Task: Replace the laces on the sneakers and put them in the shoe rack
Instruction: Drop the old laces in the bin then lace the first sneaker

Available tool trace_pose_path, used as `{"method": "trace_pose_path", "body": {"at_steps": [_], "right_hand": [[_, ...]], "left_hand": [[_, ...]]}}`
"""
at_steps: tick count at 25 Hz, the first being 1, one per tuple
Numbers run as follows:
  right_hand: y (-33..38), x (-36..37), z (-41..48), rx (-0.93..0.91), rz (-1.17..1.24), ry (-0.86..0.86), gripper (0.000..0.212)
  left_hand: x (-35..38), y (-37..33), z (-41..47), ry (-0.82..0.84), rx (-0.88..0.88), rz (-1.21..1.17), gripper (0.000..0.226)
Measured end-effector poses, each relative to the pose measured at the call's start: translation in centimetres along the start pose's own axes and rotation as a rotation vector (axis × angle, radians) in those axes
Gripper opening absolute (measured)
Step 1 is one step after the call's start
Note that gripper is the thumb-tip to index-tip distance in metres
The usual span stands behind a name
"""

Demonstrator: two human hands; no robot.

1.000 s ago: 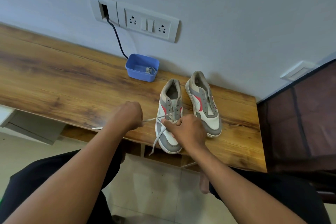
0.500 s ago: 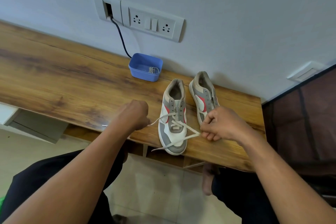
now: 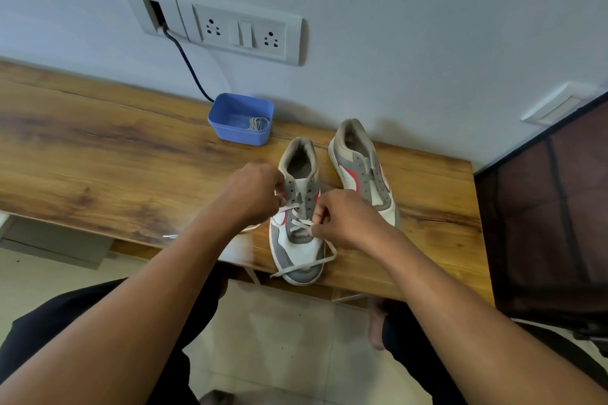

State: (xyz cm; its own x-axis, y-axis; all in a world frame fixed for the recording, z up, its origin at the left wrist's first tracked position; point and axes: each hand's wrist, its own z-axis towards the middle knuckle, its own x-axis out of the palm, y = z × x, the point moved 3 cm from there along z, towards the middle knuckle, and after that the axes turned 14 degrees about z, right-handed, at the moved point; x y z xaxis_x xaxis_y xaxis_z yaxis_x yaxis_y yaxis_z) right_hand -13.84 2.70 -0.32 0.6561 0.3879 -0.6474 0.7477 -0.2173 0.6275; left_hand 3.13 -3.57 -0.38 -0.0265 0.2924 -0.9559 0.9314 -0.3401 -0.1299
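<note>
The job looks to be in its early half: both hands are at work on the near sneaker (image 3: 296,255), which stands on the table (image 3: 98,158) directly under them, toe pointing back at the person. The left hand (image 3: 253,189) is curled, its fingertips pinching the white lace (image 3: 306,265) at the left row of eyelets, about midway up the tongue. The right hand (image 3: 345,217), just beside it and a little nearer the toe, is likewise curled and pinches the same lace where it crosses the lower rows. Only the bottom few crossings look threaded, and the eyelets beyond the hands, toward the heel, are bare. One loose end trails from under the right hand across the toe; the other runs out to the left, past the left hand, along the table edge. The second sneaker (image 3: 362,168) sits just beyond the right hand, with no lace in it as far as I can see. Farther beyond the left hand a blue tub (image 3: 241,133) holds a coiled spare lace (image 3: 258,123), probably meant for it. What remains, by my reckoning, is finishing this shoe, lacing the other and storing both; the dark mesh unit (image 3: 552,207) well to the right of the right hand may be the rack, though I cannot tell
</note>
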Motion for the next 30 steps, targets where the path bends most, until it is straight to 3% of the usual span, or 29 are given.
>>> {"method": "trace_pose_path", "body": {"at_steps": [5,8,12,15,18,20,23,26,28,30], "right_hand": [[-0.9,-3.2,-0.8,0.043,0.27,0.073,0.011],[-1.7,-5.0,-1.9,0.026,0.416,0.065,0.003],[-1.9,-5.5,-2.8,-0.053,0.648,0.034,0.003],[-2.6,-5.6,-2.7,-0.019,0.776,0.003,0.005],[-3.9,-6.4,-2.9,0.026,0.769,0.004,0.006],[-4.1,-6.2,-3.0,0.036,0.809,0.01,0.007],[-3.3,-5.3,-2.6,0.011,0.929,-0.009,0.012],[-3.6,-5.9,-2.3,0.016,0.862,-0.035,0.013],[-4.5,-6.6,-2.4,0.051,0.793,-0.006,0.013],[-4.4,-6.3,-2.4,0.072,0.784,0.038,0.016]], "left_hand": [[-2.5,0.0,0.4,-0.055,0.044,-0.077,0.002],[-3.2,-2.1,-0.4,0.08,0.241,-0.31,0.012],[-3.6,-5.4,-0.2,0.28,0.418,-0.385,0.015],[-4.0,-5.2,1.4,0.332,0.39,-0.177,0.006],[-3.5,-3.7,1.9,0.525,0.308,0.04,0.008],[-3.5,-3.9,1.9,0.555,0.315,-0.031,0.016],[-4.1,-5.6,1.9,0.414,0.374,-0.287,0.011],[-3.4,-4.5,2.0,0.468,0.368,-0.233,0.002],[-2.9,-2.6,1.7,0.566,0.325,-0.163,0.004],[-2.8,-2.1,1.3,0.544,0.321,-0.243,0.011]]}}
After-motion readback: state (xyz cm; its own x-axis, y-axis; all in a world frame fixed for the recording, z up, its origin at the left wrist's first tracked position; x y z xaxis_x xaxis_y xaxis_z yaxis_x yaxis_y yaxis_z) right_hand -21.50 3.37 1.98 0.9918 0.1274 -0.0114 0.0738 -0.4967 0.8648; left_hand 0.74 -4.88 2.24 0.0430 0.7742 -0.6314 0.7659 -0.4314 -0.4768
